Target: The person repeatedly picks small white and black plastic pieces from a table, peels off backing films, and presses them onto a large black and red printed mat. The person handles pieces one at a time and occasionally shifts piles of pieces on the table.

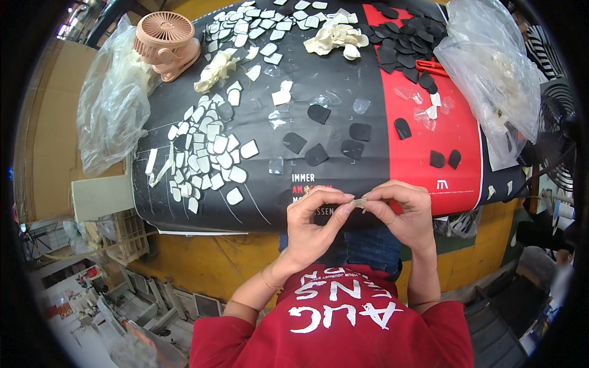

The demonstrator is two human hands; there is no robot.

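Close to the table's near edge, my left hand and my right hand meet fingertip to fingertip. Between them they pinch a small pale beige piece, mostly covered by the fingers, so its exact kind cannot be made out. Beyond the hands lie several loose black rounded pads, flat on the dark mat. White rounded pads with dark edges are heaped to the left. Small clear film pieces are scattered farther away, around a cream scrap.
A pink fan stands at the far left beside a clear plastic bag. Cream pieces and black pads are piled at the back. Near a red tool, another plastic bag covers the right side.
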